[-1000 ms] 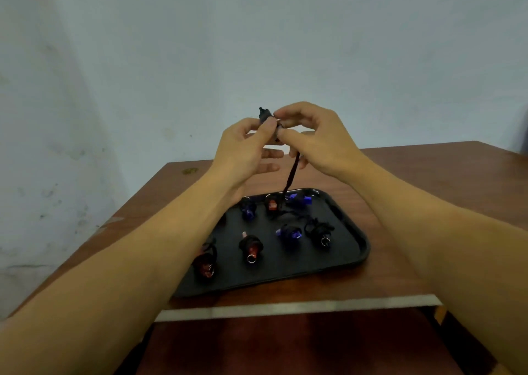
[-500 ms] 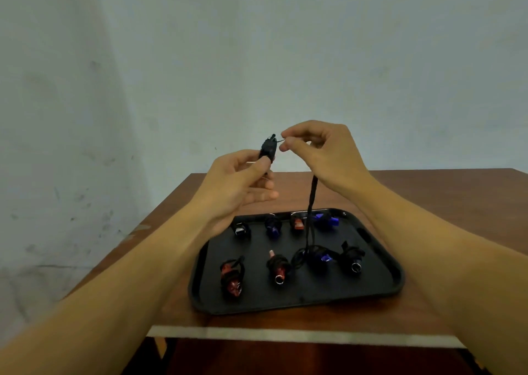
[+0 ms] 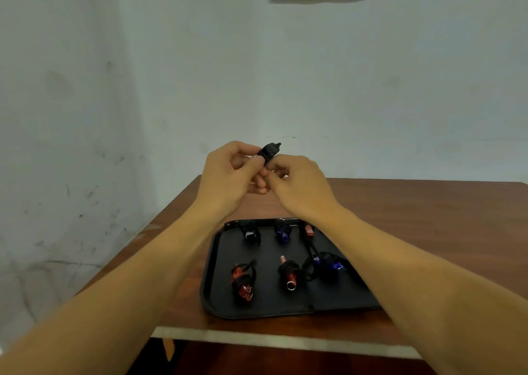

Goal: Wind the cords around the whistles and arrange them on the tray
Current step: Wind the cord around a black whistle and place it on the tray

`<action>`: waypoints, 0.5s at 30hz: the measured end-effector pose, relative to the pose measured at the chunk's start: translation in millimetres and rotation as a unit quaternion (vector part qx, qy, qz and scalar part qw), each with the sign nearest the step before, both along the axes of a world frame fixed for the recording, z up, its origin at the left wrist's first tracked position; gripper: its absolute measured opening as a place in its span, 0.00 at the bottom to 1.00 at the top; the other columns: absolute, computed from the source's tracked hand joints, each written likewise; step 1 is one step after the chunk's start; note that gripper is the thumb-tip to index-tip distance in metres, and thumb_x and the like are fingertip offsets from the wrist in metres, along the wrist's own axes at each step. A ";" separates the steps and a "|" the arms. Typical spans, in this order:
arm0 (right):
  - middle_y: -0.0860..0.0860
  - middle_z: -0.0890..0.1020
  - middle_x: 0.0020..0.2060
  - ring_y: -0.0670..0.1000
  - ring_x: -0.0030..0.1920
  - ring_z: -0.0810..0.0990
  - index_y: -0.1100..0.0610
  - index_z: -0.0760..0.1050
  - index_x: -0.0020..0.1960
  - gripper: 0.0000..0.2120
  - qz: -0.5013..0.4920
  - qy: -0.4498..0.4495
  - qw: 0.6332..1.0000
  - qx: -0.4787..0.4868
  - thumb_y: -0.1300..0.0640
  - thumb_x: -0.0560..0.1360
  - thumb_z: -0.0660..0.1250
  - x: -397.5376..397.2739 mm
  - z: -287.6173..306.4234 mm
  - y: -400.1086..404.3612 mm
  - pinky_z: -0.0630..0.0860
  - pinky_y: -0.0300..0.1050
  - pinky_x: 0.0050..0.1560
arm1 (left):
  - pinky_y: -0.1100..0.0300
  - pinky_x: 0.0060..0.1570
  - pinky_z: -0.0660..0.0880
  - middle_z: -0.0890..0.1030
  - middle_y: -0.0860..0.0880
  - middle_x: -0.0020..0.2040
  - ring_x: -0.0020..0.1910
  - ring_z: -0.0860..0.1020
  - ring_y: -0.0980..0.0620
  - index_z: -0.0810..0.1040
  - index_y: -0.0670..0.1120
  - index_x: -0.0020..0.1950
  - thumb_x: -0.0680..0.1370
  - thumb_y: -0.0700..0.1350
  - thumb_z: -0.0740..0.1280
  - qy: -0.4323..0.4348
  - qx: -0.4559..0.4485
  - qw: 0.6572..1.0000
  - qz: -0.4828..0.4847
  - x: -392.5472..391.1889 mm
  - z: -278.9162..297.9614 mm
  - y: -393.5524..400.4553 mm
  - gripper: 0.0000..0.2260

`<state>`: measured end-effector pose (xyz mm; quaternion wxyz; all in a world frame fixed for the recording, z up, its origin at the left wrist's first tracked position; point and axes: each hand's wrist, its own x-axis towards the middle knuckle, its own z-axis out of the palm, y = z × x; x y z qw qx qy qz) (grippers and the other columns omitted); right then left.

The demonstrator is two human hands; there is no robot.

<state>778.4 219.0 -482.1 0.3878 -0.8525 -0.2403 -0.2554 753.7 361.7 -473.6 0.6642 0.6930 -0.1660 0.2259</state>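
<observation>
A black whistle is held up in the air above the far edge of the table. My left hand pinches it between thumb and fingers. My right hand is closed against its underside, apparently on the black cord, which is hidden behind that hand and forearm. Below lies the black tray with several wound whistles: two red ones in the near row, a blue one, and a black one, a blue one and a red one in the far row.
The tray sits on a brown wooden table near its front edge, which has a pale strip. A stained white wall rises behind and to the left. My right forearm hides the tray's right part.
My right hand has dropped from above the whistle to just under it, against my left hand. The long hanging stretch of cord is no longer visible. The view has tilted upward.
</observation>
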 end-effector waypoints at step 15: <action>0.45 0.86 0.35 0.43 0.40 0.83 0.52 0.85 0.44 0.06 0.104 0.050 0.975 -0.192 0.52 0.76 0.71 -27.3 61.7 -40.3 0.78 0.35 0.46 | 0.54 0.42 0.82 0.82 0.51 0.42 0.36 0.82 0.51 0.81 0.53 0.52 0.80 0.36 0.66 -0.092 0.289 0.951 -0.058 -28.2 -14.0 21.1 0.12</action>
